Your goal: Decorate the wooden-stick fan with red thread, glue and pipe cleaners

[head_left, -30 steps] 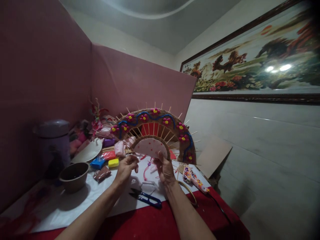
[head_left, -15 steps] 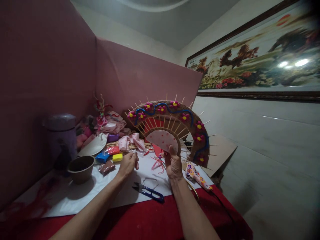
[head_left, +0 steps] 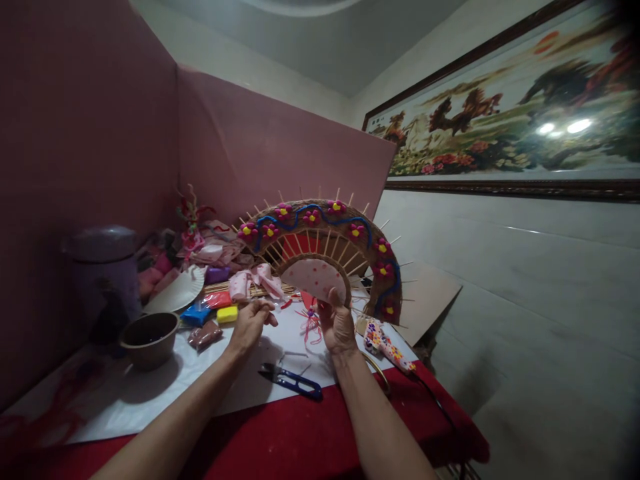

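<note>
Red cloth (head_left: 280,437) along table's near edge; blue-handled snips (head_left: 303,385) lie on the white sheet just inside it, untouched. Right hand (head_left: 340,333) pinches the fan (head_left: 313,277) low on its half-disc, thumb in front, fingers behind. Left hand (head_left: 249,328) apart from it, fingers loosely curled; cannot tell if they grip anything. Floral glue gun (head_left: 387,347) near the right edge, bowl (head_left: 150,357) toward the left. Fan is upright above the table's far part, decoration well advanced: spotted centre covered, spokes in, magenta flowers (head_left: 311,217) and wavy blue cord in place on the brown band. Stick ends jut bare past the rim, perhaps unfinished; whether more trim is due, unclear. Colored packets (head_left: 227,315) beyond.
</note>
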`<state>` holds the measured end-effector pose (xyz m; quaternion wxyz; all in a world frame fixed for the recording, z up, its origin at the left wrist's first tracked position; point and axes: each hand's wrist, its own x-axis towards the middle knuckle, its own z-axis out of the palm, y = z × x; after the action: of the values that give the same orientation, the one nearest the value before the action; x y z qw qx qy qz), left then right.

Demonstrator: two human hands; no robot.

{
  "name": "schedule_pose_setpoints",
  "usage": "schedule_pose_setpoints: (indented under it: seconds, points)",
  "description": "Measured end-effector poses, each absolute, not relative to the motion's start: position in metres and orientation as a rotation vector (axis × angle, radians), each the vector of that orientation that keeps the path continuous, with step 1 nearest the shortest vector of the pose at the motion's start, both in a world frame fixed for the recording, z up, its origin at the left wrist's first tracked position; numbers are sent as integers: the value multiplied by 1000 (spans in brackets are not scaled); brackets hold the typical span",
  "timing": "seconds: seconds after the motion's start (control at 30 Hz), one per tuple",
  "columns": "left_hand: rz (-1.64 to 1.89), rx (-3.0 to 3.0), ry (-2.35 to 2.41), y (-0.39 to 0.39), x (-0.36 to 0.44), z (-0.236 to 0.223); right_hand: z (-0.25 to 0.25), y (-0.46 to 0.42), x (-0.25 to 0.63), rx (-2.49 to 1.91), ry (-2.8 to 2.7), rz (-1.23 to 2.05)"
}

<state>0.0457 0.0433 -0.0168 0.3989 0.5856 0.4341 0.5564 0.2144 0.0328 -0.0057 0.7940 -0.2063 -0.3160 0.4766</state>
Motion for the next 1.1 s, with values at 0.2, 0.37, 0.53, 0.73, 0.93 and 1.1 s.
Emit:
schedule_pose_setpoints:
  seconds: [0.2,0.37,0.53,0.73,0.93,1.1]
  points:
    - [1354,1566,1088,47,43,-23,-1,32,223,-394,-643,1034]
    - [1293,1635,1155,55,44,-34,5,29,234,-353,-598,972]
    - [1299,1637,1208,65,44,-45,5,28,242,-349,-598,966]
    - [1264,1663,1259,64,43,-46,4,28,239,-354,-583,1011]
    - [1241,1731,1318,62,44,-45,5,27,234,-337,-580,1017]
    - [1225,1848,1432,83,47,-24,8,25,230,-335,-565,1015]
